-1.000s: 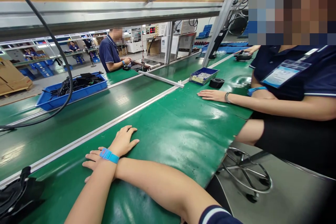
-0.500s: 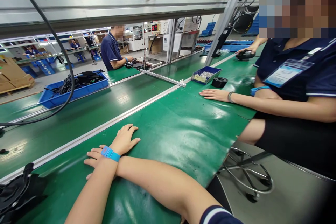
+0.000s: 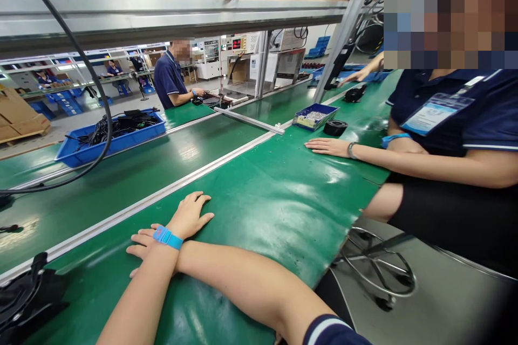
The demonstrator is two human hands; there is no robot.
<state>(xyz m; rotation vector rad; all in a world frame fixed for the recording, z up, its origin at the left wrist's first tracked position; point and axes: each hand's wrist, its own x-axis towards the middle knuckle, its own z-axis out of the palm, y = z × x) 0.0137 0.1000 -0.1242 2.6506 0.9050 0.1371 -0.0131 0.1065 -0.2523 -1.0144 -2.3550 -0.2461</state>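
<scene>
Left hand (image 3: pixel 190 216): lies flat on the green mat (image 3: pixel 263 210), lower centre of the frame, fingers slightly spread and pointing to the upper right; it holds nothing. A blue wristband (image 3: pixel 167 237) sits on its wrist.
Right hand (image 3: pixel 140 248): palm down under the left wrist, as the forearms are crossed; fingers loose and open, pointing to the left edge of the frame, also holding nothing.
Nearest thing: a black bundle (image 3: pixel 28 296) in the lower left corner, on the same mat.
Relation: the bundle lies to the left of and below the right fingertips, near but apart; the right hand is the nearer one, the left is farther.
Long axis of bundle: I cannot tell, because the frame edge cuts it.
Rail (image 3: pixel 162 194): runs diagonally just beyond the left fingertips.
Co-worker's hand (image 3: pixel 326 146): flat on the mat, right of centre, well apart.
Behind it: a black roll (image 3: pixel 334 128) just beside a blue tray (image 3: pixel 313 116) of small parts.
</scene>
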